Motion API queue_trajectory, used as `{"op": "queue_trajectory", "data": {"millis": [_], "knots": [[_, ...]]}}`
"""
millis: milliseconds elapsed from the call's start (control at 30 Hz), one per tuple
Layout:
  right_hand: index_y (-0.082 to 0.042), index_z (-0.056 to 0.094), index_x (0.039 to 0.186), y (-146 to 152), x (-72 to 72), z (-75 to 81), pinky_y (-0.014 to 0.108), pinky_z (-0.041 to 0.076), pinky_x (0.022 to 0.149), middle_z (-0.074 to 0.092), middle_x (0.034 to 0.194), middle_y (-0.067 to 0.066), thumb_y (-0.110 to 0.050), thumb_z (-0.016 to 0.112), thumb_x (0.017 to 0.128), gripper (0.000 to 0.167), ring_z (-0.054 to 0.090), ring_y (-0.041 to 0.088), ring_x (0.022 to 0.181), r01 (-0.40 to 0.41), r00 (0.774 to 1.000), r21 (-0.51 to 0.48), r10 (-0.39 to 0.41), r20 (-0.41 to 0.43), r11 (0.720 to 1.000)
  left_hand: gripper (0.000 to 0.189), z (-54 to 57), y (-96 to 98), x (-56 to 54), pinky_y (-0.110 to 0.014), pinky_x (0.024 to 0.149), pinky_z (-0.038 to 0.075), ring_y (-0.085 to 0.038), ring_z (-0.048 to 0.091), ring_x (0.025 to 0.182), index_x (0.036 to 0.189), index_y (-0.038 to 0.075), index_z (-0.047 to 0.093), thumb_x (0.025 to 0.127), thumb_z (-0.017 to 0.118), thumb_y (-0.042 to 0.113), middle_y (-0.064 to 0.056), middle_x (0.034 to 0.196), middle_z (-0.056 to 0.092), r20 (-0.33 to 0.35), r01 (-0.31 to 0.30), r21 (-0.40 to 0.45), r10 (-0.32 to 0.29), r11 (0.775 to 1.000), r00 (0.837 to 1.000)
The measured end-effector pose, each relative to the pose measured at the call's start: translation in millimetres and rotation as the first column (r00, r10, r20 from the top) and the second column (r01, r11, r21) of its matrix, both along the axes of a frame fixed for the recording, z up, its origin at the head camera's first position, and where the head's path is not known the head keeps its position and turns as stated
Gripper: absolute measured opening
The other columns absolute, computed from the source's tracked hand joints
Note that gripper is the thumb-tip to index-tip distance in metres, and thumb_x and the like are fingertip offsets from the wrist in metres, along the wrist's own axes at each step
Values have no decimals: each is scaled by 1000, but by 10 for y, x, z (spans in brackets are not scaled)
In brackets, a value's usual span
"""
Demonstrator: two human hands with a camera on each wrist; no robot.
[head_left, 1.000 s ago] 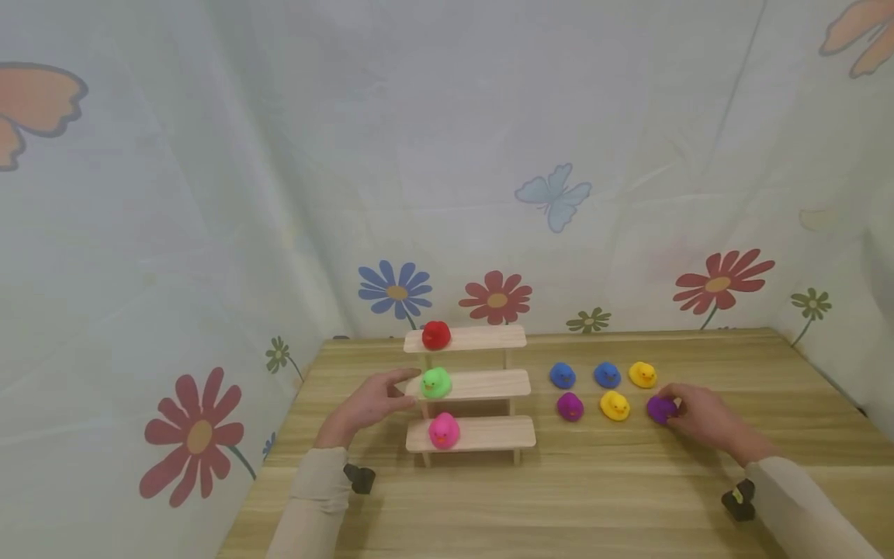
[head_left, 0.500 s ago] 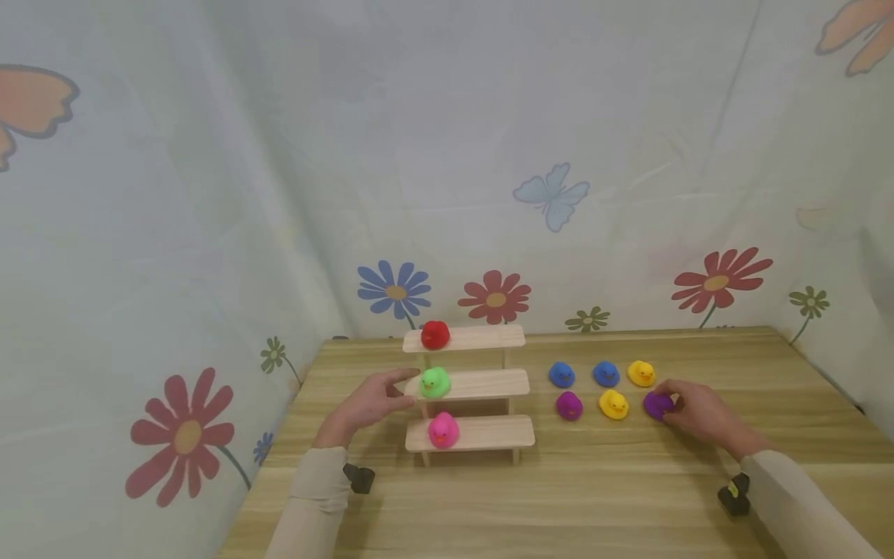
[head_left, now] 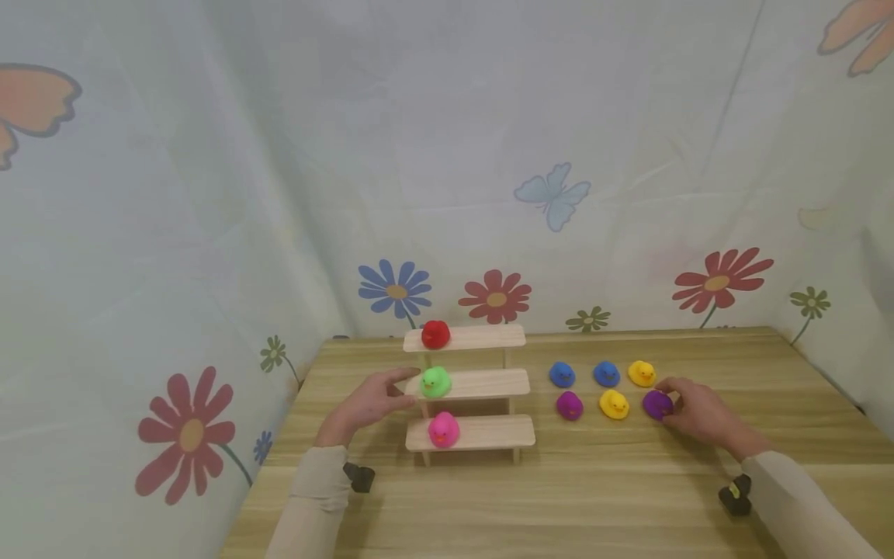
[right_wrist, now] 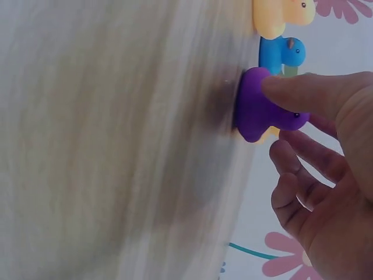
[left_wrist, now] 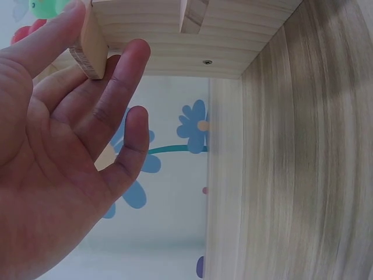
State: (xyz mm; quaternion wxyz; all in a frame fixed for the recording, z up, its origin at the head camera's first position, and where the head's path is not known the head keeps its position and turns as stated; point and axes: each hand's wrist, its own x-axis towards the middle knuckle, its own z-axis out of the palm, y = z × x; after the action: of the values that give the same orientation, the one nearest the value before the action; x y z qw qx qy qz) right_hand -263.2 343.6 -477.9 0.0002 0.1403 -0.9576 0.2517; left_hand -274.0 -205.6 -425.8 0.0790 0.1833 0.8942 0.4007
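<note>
A three-tier wooden display shelf [head_left: 489, 383] stands left of centre. My left hand [head_left: 373, 400] grips the left end of its middle tier; in the left wrist view the thumb lies on the board [left_wrist: 92, 49] and fingers reach behind its edge. Each tier bears a toy duck at its left: red [head_left: 436, 335] on top, green [head_left: 436, 382] in the middle, pink [head_left: 443, 430] at the bottom. Off to the right, my right hand [head_left: 705, 419] pinches a purple duck [right_wrist: 256, 108] between thumb and fingers, low at the tabletop.
Right of the shelf, two blue ducks [head_left: 562, 374] and a yellow duck [head_left: 642, 373] form a back row. In front of them sit a magenta-purple duck [head_left: 570, 405] and another yellow duck [head_left: 615, 404]. A flower-printed curtain [head_left: 447, 155] hangs behind the wood-grain table [head_left: 559, 497].
The right hand and the purple duck have shifted very slightly left. The left hand keeps its grip on the shelf, and the other ducks stay in place.
</note>
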Motion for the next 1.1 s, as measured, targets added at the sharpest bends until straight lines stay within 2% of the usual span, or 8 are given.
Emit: {"op": "queue_trajectory", "data": {"millis": [167, 267, 467, 667, 900, 1100], "knots": [[5, 54, 118, -5, 32, 64, 47, 50, 73, 56, 112, 24, -11, 75, 77, 49, 56, 33, 90, 27, 1000, 13, -27, 5, 1000, 54, 2, 1, 3, -33, 76, 51, -17, 62, 87, 136, 9, 49, 86, 67, 20, -10, 134, 51, 0, 5, 9, -5, 1000, 1000], [5, 54, 119, -24, 48, 119, 50, 50, 74, 55, 115, 26, -13, 74, 79, 48, 55, 38, 95, 43, 999, 14, -43, -3, 999, 54, 1, 0, 5, -33, 76, 51, -17, 62, 87, 136, 10, 49, 86, 67, 21, -10, 134, 52, -2, 3, 9, -3, 1000, 1000], [4, 57, 115, -110, 52, 220, 47, 50, 73, 58, 112, 23, -14, 76, 78, 46, 55, 33, 92, 39, 998, 24, -38, -52, 999, 53, 5, 6, 8, -32, 75, 51, -18, 62, 86, 135, 11, 50, 86, 68, 21, -9, 134, 52, 2, -6, 7, 6, 1000, 1000], [3, 58, 114, -245, 48, 297, 48, 50, 76, 60, 111, 21, -14, 74, 80, 41, 57, 32, 92, -20, 995, 23, 22, -101, 1000, 53, 4, 7, 5, -33, 76, 51, -17, 61, 86, 135, 11, 50, 86, 68, 22, -9, 133, 52, 6, -9, 5, 9, 1000, 1000], [2, 59, 110, -482, -3, 360, 46, 49, 74, 62, 105, 17, -15, 74, 80, 37, 57, 32, 89, -98, 970, 13, 98, -223, 995, 53, -3, -8, -2, -32, 75, 51, -16, 61, 86, 135, 11, 51, 86, 68, 22, -9, 133, 52, -12, -3, -2, 3, 1000, 1000], [-3, 61, 108, -737, -38, 444, 40, 50, 72, 64, 102, 10, -16, 74, 80, 34, 57, 23, 84, -149, 946, 13, 146, -291, 989, 53, 9, 2, 2, -31, 73, 51, -16, 61, 86, 135, 12, 51, 86, 68, 23, -8, 133, 52, -11, -7, -15, 7, 1000, 1000]]}}
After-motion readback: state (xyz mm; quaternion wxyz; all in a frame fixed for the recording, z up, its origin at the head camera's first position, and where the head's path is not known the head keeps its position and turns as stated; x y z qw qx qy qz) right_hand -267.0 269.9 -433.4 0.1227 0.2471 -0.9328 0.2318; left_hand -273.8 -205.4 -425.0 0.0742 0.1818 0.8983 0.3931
